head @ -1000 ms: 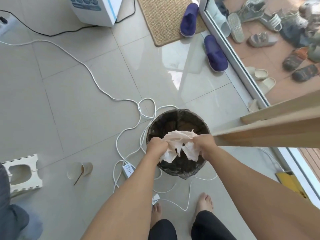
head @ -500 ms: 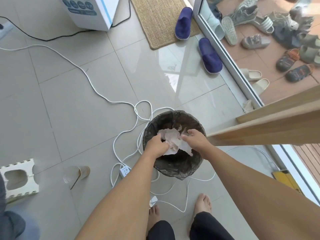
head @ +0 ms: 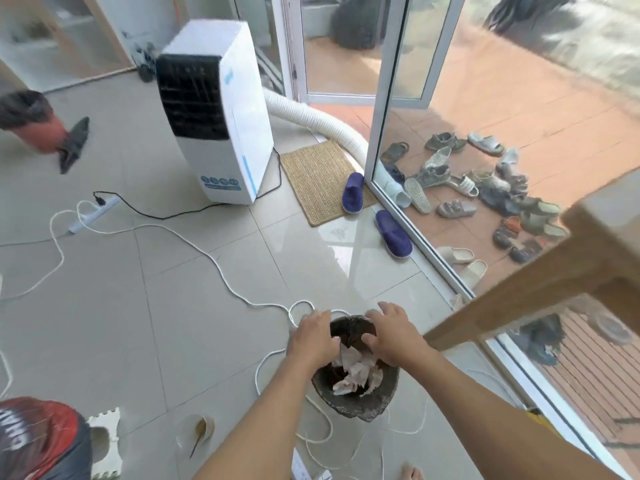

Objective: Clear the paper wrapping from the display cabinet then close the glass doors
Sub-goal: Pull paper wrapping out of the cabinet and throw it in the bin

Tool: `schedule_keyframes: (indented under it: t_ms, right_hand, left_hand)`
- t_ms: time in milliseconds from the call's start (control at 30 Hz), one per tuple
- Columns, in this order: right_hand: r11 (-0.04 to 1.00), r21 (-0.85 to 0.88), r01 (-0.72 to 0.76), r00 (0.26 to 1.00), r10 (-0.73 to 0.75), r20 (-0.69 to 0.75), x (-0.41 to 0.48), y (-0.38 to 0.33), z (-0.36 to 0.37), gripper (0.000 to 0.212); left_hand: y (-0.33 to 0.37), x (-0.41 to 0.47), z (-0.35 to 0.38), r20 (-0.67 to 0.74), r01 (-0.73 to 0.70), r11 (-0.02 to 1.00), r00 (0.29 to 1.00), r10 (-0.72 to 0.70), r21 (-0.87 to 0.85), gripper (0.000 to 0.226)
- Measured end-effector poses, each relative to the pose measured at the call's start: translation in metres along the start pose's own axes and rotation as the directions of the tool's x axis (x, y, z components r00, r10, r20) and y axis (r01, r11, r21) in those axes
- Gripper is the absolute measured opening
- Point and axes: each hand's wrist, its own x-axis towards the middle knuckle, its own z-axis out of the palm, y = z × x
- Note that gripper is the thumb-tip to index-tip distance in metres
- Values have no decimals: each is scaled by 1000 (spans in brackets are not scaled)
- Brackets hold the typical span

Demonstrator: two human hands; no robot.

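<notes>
Paper wrapping (head: 355,370) in bin (head: 356,403)

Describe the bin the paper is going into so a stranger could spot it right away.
Start at the tall white air cooler and follow the white cable across the tiles toward the camera. It ends by a small round bin under both hands. It is the only black-lined container, with crumpled paper wrapping inside.

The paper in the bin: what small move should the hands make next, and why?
Probably lift both hands out. The paper already lies inside the bin, and the left hand and right hand rest open over it, gripping nothing.
</notes>
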Motion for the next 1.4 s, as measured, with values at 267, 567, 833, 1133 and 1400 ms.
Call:
schedule_keyframes:
  t_ms: [267,567,833,1133,1400]
  right_hand:
    - [995,-19,96,939,-97,-330,-110,-66,-177,43]
    - [999,-33,30,770,-44,-637,-250,-69,-309,39]
    - [992,14,-126,633,91,-769,-354,-11,-341,39]
    - [929,270,-255,318,344,-884,-462,60,-363,25]
    - [694,542,-474,257,698,-668,-485,116,-385,54]
  left_hand:
    - [65,-99,-182,-290,-178,984,942,169,-7,44]
    - [171,-184,-286,-507,-500,865,736,449,41,35]
    - [276,-241,-281,-507,-747,647,503,700,153,35]
    - [391,-311,-243,-408,-942,247,139,902,227,24]
    - [483,-326,-223,-225,-896,281,212,951,345,61]
